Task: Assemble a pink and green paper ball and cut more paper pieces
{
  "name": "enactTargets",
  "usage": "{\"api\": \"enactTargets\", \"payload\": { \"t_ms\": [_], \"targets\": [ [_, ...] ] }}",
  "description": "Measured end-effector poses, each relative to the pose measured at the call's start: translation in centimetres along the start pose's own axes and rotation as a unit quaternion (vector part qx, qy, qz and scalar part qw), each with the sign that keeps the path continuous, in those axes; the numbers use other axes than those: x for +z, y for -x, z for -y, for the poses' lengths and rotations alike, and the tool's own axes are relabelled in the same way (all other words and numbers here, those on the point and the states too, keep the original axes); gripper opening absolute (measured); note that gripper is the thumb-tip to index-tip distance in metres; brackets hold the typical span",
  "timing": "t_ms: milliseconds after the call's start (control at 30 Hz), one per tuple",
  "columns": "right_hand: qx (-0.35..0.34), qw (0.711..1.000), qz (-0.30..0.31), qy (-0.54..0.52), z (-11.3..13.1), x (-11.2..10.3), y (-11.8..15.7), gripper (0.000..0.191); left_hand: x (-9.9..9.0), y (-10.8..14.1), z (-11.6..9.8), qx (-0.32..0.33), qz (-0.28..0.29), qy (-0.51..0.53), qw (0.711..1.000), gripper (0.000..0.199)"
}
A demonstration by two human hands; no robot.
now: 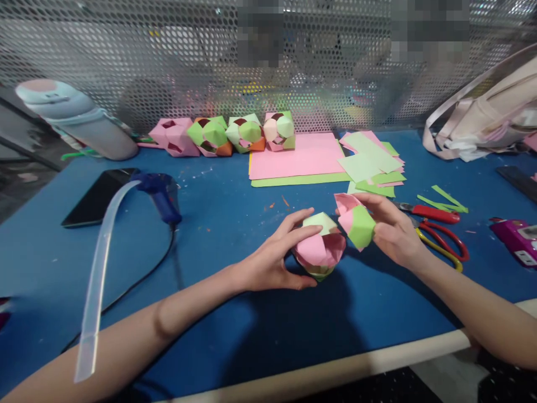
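My left hand (289, 246) is wrapped round the left side of a folded paper ball (316, 252) in pink and pale green, which has an opening facing up and right. In my right hand (392, 229), a smaller folded paper piece (358, 226), bright green and pink, is pinched between thumb and fingers. The piece is held just to the right of the ball, with a narrow gap between them. Both are over the blue table (268, 313), and a shadow falls below them.
Several finished paper balls (207, 136) line the back, left of pink sheets (297, 157) and cut scraps (373, 159). A blue glue gun (161, 193) with a long glue stick lies left, beside a dark tablet (98, 196) and a bottle (79, 117). Scissors (447, 238) and red-handled pliers (436, 212) lie right.
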State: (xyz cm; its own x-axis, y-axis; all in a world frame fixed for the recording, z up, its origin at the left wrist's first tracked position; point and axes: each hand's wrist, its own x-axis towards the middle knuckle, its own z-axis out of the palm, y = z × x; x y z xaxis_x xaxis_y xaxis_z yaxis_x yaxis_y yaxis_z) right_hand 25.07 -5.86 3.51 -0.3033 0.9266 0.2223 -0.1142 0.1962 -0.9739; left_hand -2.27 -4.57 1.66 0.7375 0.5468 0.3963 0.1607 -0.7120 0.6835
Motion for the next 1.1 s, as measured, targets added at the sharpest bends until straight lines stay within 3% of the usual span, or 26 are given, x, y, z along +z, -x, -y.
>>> {"api": "enactTargets", "payload": {
  "t_ms": [167, 367, 533, 700, 900, 1100],
  "targets": [
    [0.050, 0.995, -0.037, -0.079, -0.2, -0.2, -0.5, 0.042, -0.4, -0.6, -0.3, 0.018, 0.023, -0.033, 0.999, 0.110],
    [0.061, 0.993, -0.023, -0.101, 0.4, 0.3, -0.6, 0.036, -1.0, -1.5, -0.4, -0.001, 0.086, -0.058, 0.995, 0.085],
    [0.053, 0.992, -0.016, -0.109, 1.2, -0.7, -0.5, 0.039, -1.1, -1.2, -0.5, -0.017, 0.058, -0.067, 0.996, 0.080],
    [0.042, 0.998, -0.017, -0.046, 1.3, -1.6, 0.1, 0.047, -1.1, -0.5, -0.1, -0.028, 0.013, -0.068, 0.997, 0.084],
    [0.035, 0.996, 0.061, 0.062, 2.3, -1.1, 1.2, 0.058, -1.0, -0.2, 0.4, -0.035, -0.038, -0.032, 0.998, 0.081],
    [-0.069, 0.962, 0.096, 0.245, 2.3, -0.6, 1.6, 0.067, -0.7, 0.2, 0.6, -0.047, -0.057, -0.031, 0.997, 0.089]
  ]
}}
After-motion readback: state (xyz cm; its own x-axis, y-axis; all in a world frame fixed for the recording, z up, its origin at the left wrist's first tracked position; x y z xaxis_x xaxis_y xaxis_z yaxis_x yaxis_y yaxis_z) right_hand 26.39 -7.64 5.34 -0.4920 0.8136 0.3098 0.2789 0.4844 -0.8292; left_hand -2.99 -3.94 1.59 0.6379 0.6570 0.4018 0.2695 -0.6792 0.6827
